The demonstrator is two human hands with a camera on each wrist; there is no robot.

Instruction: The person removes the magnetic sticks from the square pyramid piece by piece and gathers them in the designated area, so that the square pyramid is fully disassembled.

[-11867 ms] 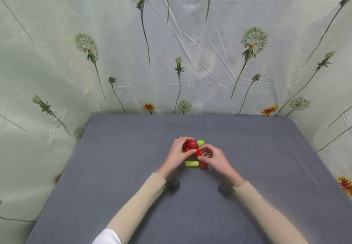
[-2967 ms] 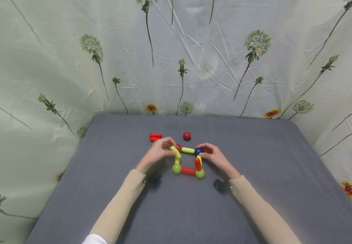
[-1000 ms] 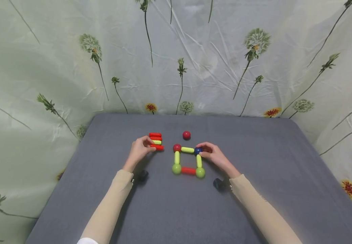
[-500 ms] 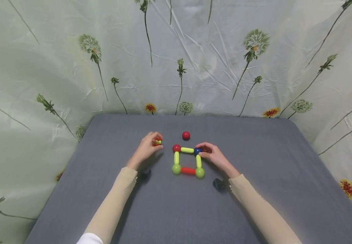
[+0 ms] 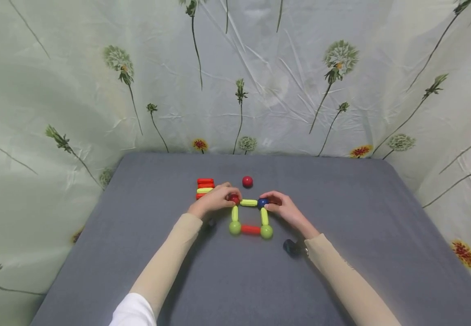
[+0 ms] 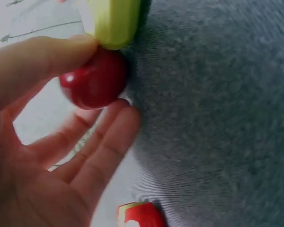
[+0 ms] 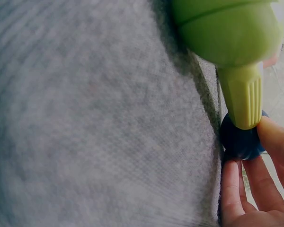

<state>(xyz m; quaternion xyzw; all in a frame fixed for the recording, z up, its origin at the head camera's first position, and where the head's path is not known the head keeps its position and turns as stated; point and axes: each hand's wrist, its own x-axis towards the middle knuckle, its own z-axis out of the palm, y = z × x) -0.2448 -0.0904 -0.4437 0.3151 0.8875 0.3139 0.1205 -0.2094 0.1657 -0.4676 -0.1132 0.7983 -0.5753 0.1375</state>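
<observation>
Two hands: both on far corners of square (image 5: 250, 216), flat on table (image 5: 341, 203).
Left hand (image 5: 215, 200): fingers curled round red ball (image 5: 234, 198) at far-left corner; in wrist view thumb (image 6: 42, 61) on top, fingers (image 6: 104, 142) under, pinching ball (image 6: 95, 80) right below yellow rod (image 6: 114, 19).
Right hand (image 5: 281, 209): fingertips pinching blue ball (image 5: 262, 203) at far-right corner; wrist view shows ball (image 7: 240, 139) against rod end (image 7: 241, 101), fingertip (image 7: 277, 137) on it.
Square: four rods, four balls; green balls (image 5: 235, 227) at near corners, red rod (image 5: 251, 229) between them, untouched.
Spare parts: rod stack (image 5: 204, 188) left of square, partly hidden by left hand; loose red ball (image 5: 247, 181) just beyond far side.
Risk, pull: lifting or tugging red ball likely to snap it off both rods, far-left corner opens.
Risk, skew: uneven push from either hand could shear square into a diamond, near corners slide.
Risk, knock: left wrist near stack, could scatter it.
Risk, roll: loose ball could roll if bumped.
</observation>
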